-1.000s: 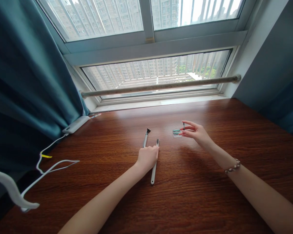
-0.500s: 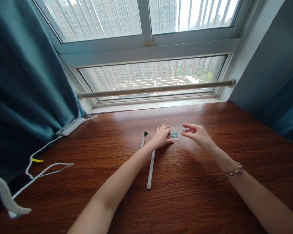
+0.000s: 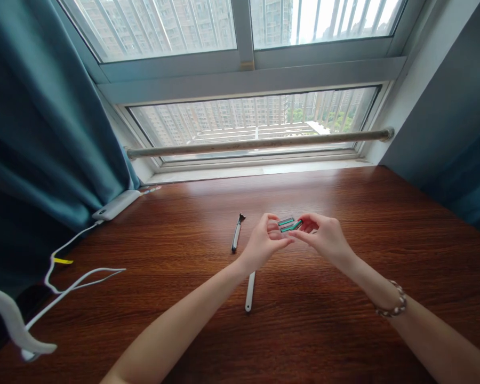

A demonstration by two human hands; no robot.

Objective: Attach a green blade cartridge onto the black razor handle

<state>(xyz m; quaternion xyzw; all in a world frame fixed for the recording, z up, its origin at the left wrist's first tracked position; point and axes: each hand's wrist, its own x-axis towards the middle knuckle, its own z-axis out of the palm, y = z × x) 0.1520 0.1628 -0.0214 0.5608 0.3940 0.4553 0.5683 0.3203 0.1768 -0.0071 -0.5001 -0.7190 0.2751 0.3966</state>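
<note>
My left hand [image 3: 266,234] grips a small clear plastic case [image 3: 288,220], raised off the table, in which green-and-dark razor cartridges [image 3: 287,221] lie in rows. Close beside it, my right hand [image 3: 326,234] pinches another razor cartridge [image 3: 298,225] between thumb and fingertips, tilted at the case's right side. Whether that cartridge sits in a slot I cannot tell. A grey-and-black razor [image 3: 236,237] lies to the left of my left hand. Nearer to me is a slim white handle [image 3: 250,293] with a hole at its end; my left hand and wrist hide its far part.
The brown wooden table [image 3: 324,330] reaches to the window sill. On the left stand a white power strip [image 3: 118,205] with its cable, a white cord with a yellow tag [image 3: 63,261], and a curved white stand [image 3: 14,322]. A blue curtain [image 3: 64,106] hangs behind them.
My left hand has lifted the clear case off the table and tilted it. My right hand has moved left, bringing its cartridge to the case. The razor is now fully uncovered.
</note>
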